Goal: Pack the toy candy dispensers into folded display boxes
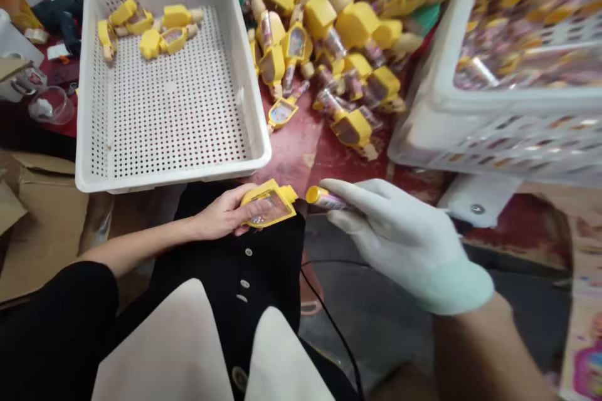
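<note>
My left hand (pixel 228 213), bare, grips a yellow plastic toy case (pixel 270 205) with a clear window and small bits inside. Its thumb lies across the window, and the narrow neck of the case points right. In my white-gloved right hand (pixel 390 219) is a small printed tube (pixel 329 198) with a yellow end, pinched between thumb and fingers. The yellow end faces the neck of the case, with a small gap between them. Both hands are over my lap at the front edge of the red table (pixel 291 150).
A white perforated basket (pixel 174 100) on the left holds several yellow pieces (pixel 149 42). Yellow pieces with tubes (pixel 324 31) are heaped at the back. On the right stands another white crate (pixel 508 119) full of tubes. Cardboard (pixel 47 219) lies at lower left.
</note>
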Demonstrator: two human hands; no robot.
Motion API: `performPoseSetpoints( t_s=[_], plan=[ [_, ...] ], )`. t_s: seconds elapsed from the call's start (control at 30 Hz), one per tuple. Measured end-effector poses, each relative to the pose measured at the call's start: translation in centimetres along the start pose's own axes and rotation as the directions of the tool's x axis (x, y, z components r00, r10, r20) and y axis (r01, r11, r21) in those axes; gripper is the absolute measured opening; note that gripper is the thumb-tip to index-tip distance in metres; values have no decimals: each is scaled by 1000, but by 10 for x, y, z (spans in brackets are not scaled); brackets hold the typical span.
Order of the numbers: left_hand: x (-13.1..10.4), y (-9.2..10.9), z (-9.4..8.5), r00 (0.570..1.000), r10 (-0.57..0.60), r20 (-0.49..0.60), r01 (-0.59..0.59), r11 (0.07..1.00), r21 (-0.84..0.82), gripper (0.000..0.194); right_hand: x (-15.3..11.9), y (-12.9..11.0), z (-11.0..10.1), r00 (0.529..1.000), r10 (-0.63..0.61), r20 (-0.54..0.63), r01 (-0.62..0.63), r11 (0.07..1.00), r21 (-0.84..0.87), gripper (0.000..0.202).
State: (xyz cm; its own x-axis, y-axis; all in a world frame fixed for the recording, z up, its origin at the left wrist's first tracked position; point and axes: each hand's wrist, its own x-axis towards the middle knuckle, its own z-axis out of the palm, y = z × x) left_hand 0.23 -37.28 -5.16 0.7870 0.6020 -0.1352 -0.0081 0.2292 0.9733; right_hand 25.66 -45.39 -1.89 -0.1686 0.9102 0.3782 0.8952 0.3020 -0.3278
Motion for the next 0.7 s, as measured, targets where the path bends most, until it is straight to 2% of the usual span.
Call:
performPoseSetpoints(
  t_s=[0.1,0.23,0.33,0.43,0.6,0.63,0.7],
  plan=[
    [-5,-15,6,994,-75,82,79,996,-49,58,-16,-9,-3,990,-136,38,141,974,-175,33],
    [-19,-22,7,942,-221,253,206,975,86,48,-36,-18,0,967,-228,116,252,929,-270,37],
    [-30,-31,12,911,-312,268,284,949,138,51,-50,-21,5,936,-295,193,337,910,-241,41],
    [-36,-42,16,875,-412,255,391,911,130,60,-61,-26,9,908,-356,221,401,891,-215,42],
    [-39,-51,17,794,-517,319,470,855,218,60,-80,-42,18,902,-363,234,410,890,-198,44],
    [-39,-52,17,776,-531,341,478,848,232,60,-85,-45,20,908,-346,236,390,904,-173,45],
    [-40,-54,18,745,-554,372,488,832,263,58,-95,-50,24,927,-242,288,275,958,-79,50]
  ],
)
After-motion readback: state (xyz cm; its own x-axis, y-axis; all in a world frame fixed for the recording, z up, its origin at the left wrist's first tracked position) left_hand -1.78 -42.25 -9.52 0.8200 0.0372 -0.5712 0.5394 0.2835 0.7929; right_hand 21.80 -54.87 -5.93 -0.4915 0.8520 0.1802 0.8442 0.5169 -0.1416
